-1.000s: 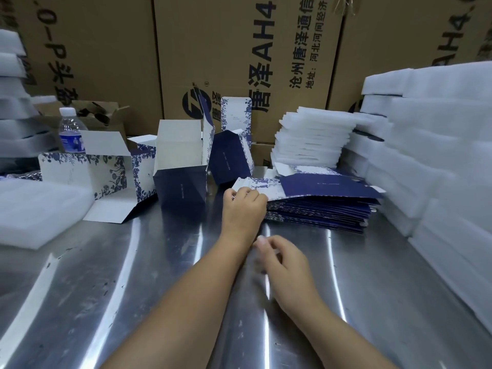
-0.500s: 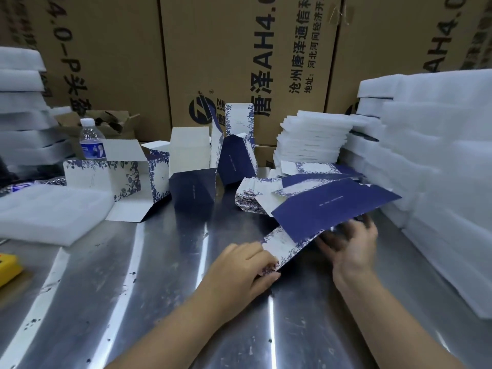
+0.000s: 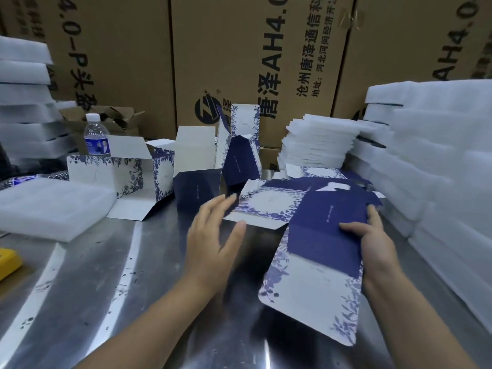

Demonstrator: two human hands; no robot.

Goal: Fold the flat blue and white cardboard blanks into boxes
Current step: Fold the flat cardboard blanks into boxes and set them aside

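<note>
a: since the earlier frame the left hand (image 3: pixel 213 235) has let go of the blank (image 3: pixel 319 262), and the blank has swung round so that its rounded white flap points to the bench's near edge. how does each hand stand?

b: left hand: open, fingers straight and spread, over the middle of the bench (image 3: pixel 93 262). its fingertips reach a white floral panel (image 3: pixel 269 206); contact is unclear, and whether that panel belongs to the held blank cannot be told. right hand (image 3: pixel 372 243): grips the blank's right edge, thumb pressed on the navy face.

a: and where is the blank?

b: raised and tilted above the bench, right of centre, in front of the stack of blanks (image 3: pixel 322 172) lying toward the far right corner. folded boxes (image 3: pixel 106 171) stand along the far edge, left of that stack. a water bottle (image 3: pixel 96 137) stands behind them. foam sheets (image 3: pixel 439 155) are piled along the right edge.
</note>
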